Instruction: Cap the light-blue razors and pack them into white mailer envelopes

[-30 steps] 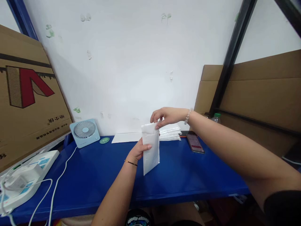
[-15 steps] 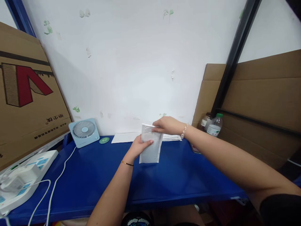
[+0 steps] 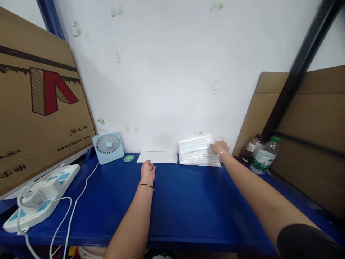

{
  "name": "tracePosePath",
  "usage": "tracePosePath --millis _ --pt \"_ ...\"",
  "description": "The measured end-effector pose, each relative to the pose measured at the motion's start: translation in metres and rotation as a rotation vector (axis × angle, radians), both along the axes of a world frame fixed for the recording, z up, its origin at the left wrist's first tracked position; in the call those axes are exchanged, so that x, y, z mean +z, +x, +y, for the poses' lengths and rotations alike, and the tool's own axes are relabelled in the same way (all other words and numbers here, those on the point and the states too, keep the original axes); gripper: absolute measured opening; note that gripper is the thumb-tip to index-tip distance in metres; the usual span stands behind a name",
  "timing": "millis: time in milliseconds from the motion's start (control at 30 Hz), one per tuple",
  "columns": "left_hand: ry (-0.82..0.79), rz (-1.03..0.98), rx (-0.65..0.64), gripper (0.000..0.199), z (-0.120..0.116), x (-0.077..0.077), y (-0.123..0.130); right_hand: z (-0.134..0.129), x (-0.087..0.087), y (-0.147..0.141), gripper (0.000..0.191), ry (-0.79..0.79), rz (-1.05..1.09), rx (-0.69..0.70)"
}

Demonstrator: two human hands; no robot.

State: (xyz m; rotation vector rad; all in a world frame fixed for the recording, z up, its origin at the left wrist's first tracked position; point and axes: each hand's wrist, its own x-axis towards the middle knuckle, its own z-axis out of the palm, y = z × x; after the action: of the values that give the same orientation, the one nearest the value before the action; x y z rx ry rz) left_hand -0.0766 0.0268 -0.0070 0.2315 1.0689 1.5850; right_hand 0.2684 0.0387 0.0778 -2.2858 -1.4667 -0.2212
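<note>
While the right hand [image 3: 220, 146] is at the right-hand end of the stack of white packets [image 3: 201, 158], the work at this moment looks like handling the uppermost packet [image 3: 195, 145]. Its fingers are partly bent at that packet's edge; whether they pinch it or merely touch it, I cannot tell, nor whether it is being put down or picked up. The stack lies fanned on the blue table [image 3: 183, 205], by the wall [image 3: 161, 90], with the green-capped bottle [image 3: 264, 158] farther right. The left hand [image 3: 147, 172] has its fingers loosely bent and parted, with nothing visible in them, near the front edge of a flat white piece [image 3: 159, 157]. Moving one packet alone would call for a light pinch at its edge, so those beneath don't slide, I judge.
</note>
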Motion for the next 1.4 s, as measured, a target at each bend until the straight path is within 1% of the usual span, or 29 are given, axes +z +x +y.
tracePosePath --millis 67,100,167,233,300,367,400,433,467,500,533,567,600,667,700,733,800,900,967,1067,1167,1233,1267,1300,1400 --pt "-0.011 -0.023 -0.009 0.011 0.002 -0.002 0.003 0.003 -0.007 -0.014 0.054 0.079 -0.075 -0.016" --pt "-0.015 -0.032 -0.014 0.012 0.003 -0.003 0.004 0.004 -0.010 -0.023 0.059 0.126 -0.126 0.010" --pt "-0.020 -0.048 -0.029 0.012 0.004 -0.004 0.004 0.008 -0.015 -0.042 0.063 0.181 -0.247 0.129" --pt "-0.019 -0.062 -0.046 0.012 0.004 -0.004 0.004 0.012 -0.023 -0.058 0.064 0.110 -0.335 0.281" --pt "-0.016 -0.072 -0.056 0.012 0.004 -0.005 0.003 0.015 -0.032 -0.068 0.067 -0.058 -0.362 0.381" --pt "-0.016 -0.077 -0.056 0.013 0.003 -0.006 0.003 0.018 -0.040 -0.072 0.071 -0.208 -0.333 0.396" --pt "-0.017 -0.078 -0.055 0.013 0.004 -0.006 0.003 0.019 -0.042 -0.073 0.074 -0.244 -0.314 0.381" --pt "-0.018 -0.079 -0.054 0.013 0.004 -0.006 0.003 0.019 -0.043 -0.074 0.077 -0.239 -0.306 0.361" --pt "-0.019 -0.079 -0.054 0.013 0.005 -0.007 0.003 0.018 -0.044 -0.077 0.081 -0.195 -0.310 0.352" --pt "-0.019 -0.078 -0.057 0.013 0.006 -0.007 0.004 0.017 -0.045 -0.081 0.084 -0.130 -0.327 0.366" --pt "-0.020 -0.077 -0.061 0.013 0.007 -0.007 0.005 0.015 -0.046 -0.087 0.084 -0.060 -0.352 0.412" --pt "-0.021 -0.075 -0.065 0.014 0.007 -0.008 0.006 0.014 -0.047 -0.095 0.082 0.005 -0.380 0.487" --pt "-0.023 -0.073 -0.069 0.014 0.008 -0.008 0.007 0.012 -0.051 -0.105 0.075 0.039 -0.406 0.600" --pt "-0.028 -0.069 -0.075 0.015 0.008 -0.008 0.008 0.012 -0.061 -0.129 0.061 0.009 -0.446 0.835" --pt "-0.032 -0.068 -0.078 0.016 0.007 -0.008 0.009 0.013 -0.067 -0.141 0.058 -0.022 -0.462 0.898" --pt "-0.035 -0.068 -0.080 0.016 0.006 -0.008 0.009 0.014 -0.073 -0.152 0.053 -0.033 -0.473 0.910" --pt "-0.039 -0.075 -0.086 0.018 0.004 -0.007 0.008 0.018 -0.081 -0.171 0.037 -0.038 -0.477 0.879" --pt "-0.042 -0.098 -0.098 0.020 0.001 -0.003 0.009 0.016 -0.081 -0.186 0.026 -0.029 -0.485 0.876" --pt "-0.043 -0.115 -0.102 0.022 -0.001 -0.001 0.011 0.002 -0.078 -0.187 0.023 -0.004 -0.462 0.891" --pt "0.006 -0.172 -0.090 0.024 -0.004 0.000 0.018 -0.035 -0.076 -0.172 0.020 0.062 -0.367 0.956" --pt "0.057 -0.283 -0.091 0.028 -0.008 -0.002 0.029 -0.077 -0.081 -0.142 0.024 0.068 -0.311 1.099" --pt "0.091 -0.296 -0.096 0.029 -0.013 -0.001 0.038 -0.098 -0.087 -0.117 0.030 0.028 -0.229 1.139" --pt "0.142 -0.264 -0.095 0.029 -0.016 0.001 0.044 -0.105 -0.091 -0.106 0.034 0.014 -0.156 1.123" --pt "0.224 -0.210 -0.089 0.031 -0.020 0.005 0.049 -0.109 -0.095 -0.095 0.042 0.003 -0.063 1.081" --pt "0.512 -0.043 -0.094 0.044 -0.032 0.019 0.065 -0.111 -0.108 -0.073 0.087 -0.051 0.248 0.915"
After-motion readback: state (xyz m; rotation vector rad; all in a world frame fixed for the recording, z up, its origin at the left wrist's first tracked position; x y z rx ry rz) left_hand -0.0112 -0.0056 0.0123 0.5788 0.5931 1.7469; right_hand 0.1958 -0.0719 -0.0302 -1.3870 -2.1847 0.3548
